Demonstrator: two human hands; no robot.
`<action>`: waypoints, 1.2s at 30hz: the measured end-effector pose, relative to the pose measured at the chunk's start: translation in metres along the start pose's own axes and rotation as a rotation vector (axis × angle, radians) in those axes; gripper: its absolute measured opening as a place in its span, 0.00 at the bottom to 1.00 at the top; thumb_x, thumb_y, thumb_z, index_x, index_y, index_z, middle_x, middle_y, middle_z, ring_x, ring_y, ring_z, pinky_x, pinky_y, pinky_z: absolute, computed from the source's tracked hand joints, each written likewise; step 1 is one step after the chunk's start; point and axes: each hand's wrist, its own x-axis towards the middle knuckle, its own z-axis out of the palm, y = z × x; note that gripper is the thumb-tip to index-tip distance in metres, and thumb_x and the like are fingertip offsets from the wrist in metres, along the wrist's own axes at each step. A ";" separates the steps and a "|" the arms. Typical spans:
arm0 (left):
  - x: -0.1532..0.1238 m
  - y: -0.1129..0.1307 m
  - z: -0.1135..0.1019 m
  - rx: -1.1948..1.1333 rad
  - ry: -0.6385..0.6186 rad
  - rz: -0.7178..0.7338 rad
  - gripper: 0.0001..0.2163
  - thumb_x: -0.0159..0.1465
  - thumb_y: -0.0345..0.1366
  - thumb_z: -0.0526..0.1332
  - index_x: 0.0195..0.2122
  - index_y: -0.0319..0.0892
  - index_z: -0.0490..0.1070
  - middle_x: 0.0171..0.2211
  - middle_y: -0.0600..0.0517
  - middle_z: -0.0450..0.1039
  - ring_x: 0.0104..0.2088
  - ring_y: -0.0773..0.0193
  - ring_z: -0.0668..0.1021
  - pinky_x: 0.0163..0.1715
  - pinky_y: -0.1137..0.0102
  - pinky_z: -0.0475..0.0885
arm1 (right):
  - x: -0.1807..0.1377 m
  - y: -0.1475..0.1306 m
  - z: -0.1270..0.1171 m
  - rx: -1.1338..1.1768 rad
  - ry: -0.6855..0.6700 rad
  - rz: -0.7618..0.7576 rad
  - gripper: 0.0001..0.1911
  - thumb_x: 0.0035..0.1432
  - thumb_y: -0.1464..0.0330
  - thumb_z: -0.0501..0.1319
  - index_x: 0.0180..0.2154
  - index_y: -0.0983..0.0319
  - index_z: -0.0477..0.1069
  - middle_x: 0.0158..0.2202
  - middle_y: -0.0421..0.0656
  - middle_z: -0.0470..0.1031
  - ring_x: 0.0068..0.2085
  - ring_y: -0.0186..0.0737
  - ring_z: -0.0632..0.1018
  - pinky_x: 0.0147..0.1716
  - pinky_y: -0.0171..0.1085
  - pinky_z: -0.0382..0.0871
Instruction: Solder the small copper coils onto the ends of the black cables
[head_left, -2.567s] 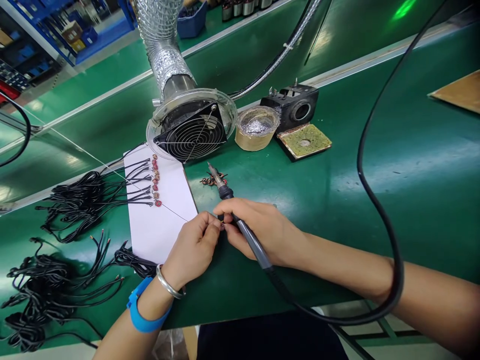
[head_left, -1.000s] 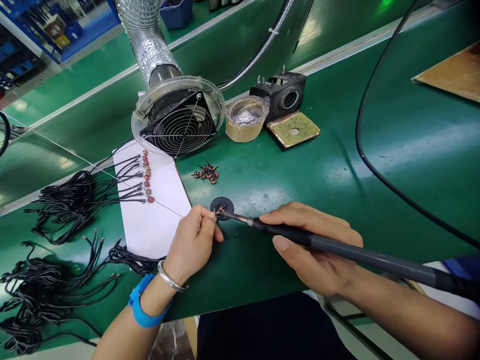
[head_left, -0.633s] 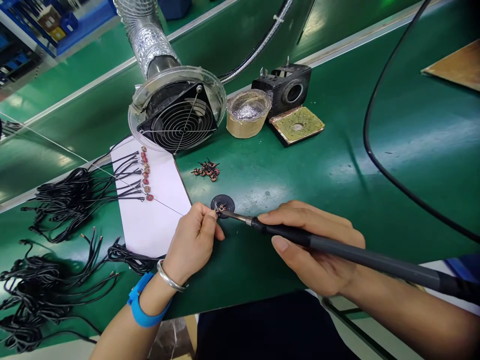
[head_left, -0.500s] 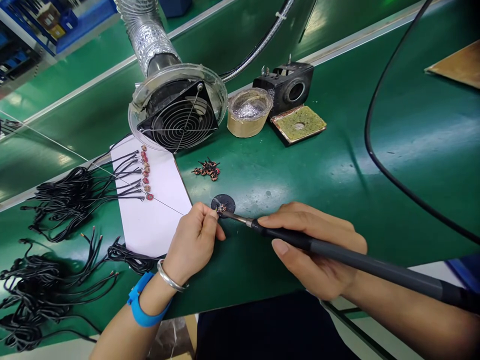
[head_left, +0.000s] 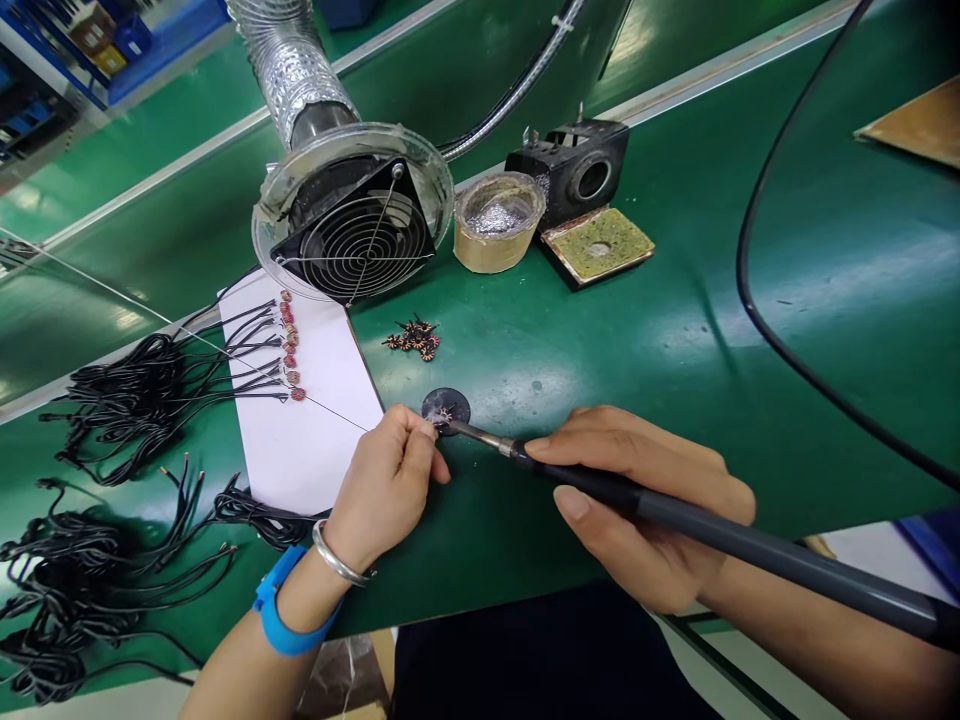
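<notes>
My left hand (head_left: 386, 485) is closed in a pinch on a thin solder wire (head_left: 337, 412), which runs in from the upper left. Its fingertips are at the edge of a small round black disc (head_left: 459, 396). On the disc sits a tiny copper-coloured part (head_left: 447, 413), partly hidden, with a wisp of smoke around it. My right hand (head_left: 660, 510) is closed around a soldering iron (head_left: 697, 515), whose tip reaches the part beside my left fingertips. A black cable passes behind my left wrist; whether those fingers also hold its end is hidden.
Behind the disc lies a small pile of coils (head_left: 412, 338). A fume fan (head_left: 364, 235), a solder-filled tub (head_left: 491, 250), an iron stand (head_left: 562, 185) and a sponge (head_left: 600, 245) stand farther back. Black cables (head_left: 135, 380) and white paper (head_left: 322, 350) lie left. The iron's cord (head_left: 787, 345) loops right.
My right hand and the soldering iron have shifted slightly right, with the tip still at the part. Smoke over the disc looks a little thicker. My left hand has hardly moved.
</notes>
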 end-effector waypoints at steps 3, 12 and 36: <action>0.000 0.000 0.000 0.003 0.000 0.002 0.11 0.69 0.42 0.50 0.31 0.44 0.63 0.23 0.57 0.74 0.16 0.71 0.63 0.19 0.74 0.56 | 0.000 0.000 0.000 0.007 0.007 -0.003 0.17 0.53 0.77 0.57 0.44 0.58 0.75 0.29 0.44 0.76 0.25 0.39 0.74 0.21 0.40 0.69; 0.001 -0.001 -0.001 -0.008 -0.016 0.014 0.10 0.69 0.41 0.50 0.33 0.44 0.63 0.23 0.57 0.74 0.16 0.71 0.63 0.19 0.74 0.56 | 0.010 0.004 -0.003 -0.004 0.071 -0.053 0.18 0.56 0.75 0.58 0.47 0.57 0.75 0.32 0.44 0.76 0.28 0.41 0.74 0.25 0.42 0.70; -0.004 0.007 -0.013 0.019 -0.117 0.071 0.15 0.72 0.46 0.47 0.32 0.44 0.62 0.25 0.56 0.69 0.23 0.68 0.65 0.25 0.71 0.59 | 0.044 0.053 0.031 -0.044 -0.431 -0.207 0.08 0.64 0.75 0.56 0.45 0.60 0.67 0.36 0.40 0.75 0.34 0.34 0.72 0.36 0.32 0.67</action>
